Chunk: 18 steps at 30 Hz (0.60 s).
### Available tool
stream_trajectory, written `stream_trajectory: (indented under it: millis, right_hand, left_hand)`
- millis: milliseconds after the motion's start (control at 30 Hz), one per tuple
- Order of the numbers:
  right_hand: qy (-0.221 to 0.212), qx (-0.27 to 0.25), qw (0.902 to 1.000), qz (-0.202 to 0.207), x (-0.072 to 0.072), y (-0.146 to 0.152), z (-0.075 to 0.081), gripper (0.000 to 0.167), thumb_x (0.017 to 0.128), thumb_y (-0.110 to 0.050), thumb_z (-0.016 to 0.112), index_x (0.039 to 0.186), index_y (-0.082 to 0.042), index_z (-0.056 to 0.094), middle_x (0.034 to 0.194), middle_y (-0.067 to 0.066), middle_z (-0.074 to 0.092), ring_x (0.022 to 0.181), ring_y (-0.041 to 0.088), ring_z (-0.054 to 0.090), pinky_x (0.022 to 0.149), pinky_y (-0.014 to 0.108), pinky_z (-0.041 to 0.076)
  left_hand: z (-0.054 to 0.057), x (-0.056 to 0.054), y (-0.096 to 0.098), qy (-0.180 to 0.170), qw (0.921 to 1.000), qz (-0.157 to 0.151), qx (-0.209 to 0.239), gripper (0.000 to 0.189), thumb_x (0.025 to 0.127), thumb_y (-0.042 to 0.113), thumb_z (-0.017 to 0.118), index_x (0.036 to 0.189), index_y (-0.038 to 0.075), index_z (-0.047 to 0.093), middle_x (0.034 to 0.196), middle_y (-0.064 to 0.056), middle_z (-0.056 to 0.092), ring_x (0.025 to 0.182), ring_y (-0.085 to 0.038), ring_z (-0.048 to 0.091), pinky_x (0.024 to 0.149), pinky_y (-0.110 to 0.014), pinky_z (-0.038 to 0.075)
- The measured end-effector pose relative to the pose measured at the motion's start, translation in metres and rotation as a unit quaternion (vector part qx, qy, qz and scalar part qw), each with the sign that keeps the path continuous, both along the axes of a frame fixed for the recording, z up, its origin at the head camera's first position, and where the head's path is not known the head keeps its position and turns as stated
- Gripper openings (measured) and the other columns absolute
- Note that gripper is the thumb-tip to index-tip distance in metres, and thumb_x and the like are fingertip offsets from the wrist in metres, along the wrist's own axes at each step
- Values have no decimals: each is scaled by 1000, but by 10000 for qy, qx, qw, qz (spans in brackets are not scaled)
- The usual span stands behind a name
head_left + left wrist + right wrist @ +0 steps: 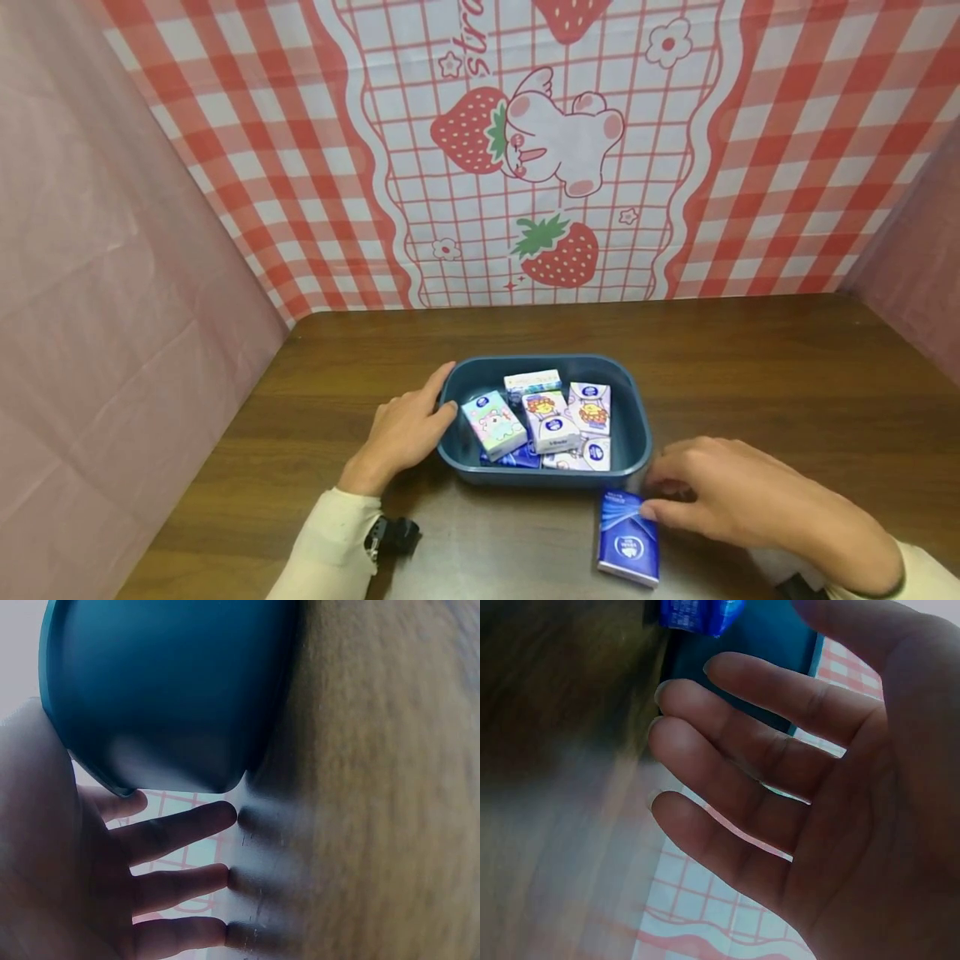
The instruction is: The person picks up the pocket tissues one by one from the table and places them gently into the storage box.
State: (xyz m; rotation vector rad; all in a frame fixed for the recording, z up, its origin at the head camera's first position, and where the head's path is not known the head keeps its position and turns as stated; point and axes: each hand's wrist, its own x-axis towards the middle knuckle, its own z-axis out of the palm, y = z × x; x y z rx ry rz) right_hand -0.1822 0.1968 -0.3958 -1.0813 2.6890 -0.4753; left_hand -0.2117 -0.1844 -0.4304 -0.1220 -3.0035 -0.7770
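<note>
A dark blue-green plastic bin (540,482) stands on the table, holding several small tissue packs. My left hand (405,429) rests against the bin's left end, its fingers spread and fairly straight in the left wrist view. Just in front of the bin's right corner is a blue tissue pack (628,542). Beside it is my right hand (738,492), thumb tip at the pack's edge in the head view; contact cannot be told. The right wrist view shows loosely bent fingers (705,750) with nothing between them, and the blue pack partly cut off above.
Inside the bin, a green bear-print pack (493,425), a white pack with a lion print (551,423) and others overlap. The brown wooden table (742,375) ends at a red-checked cloth (787,167) behind. Pink cloth (135,292) hangs at the left.
</note>
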Motion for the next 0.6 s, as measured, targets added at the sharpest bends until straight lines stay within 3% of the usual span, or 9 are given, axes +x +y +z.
stream_trajectory:
  millis: [200,600]
  right_hand:
    - [-143,47,9999,-38,1,-3,-8,48,84,-70,62,102,-27,73,78,-22,52,68,-1,48,57,25,40]
    - [-541,234,9978,-293,-6,2,-11,48,80,-70,67,104,-29,72,83,-20,56,73,3,51,62,28,45]
  left_hand:
    - [0,0,-1,7,10000,-20,-1,60,101,41,48,158,31,33,136,-3,62,95,-19,62,83,-45,47]
    - [-3,-3,-1,229,9995,-43,-194,60,99,43,49,156,30,36,129,-3,66,92,-20,63,76,-43,47]
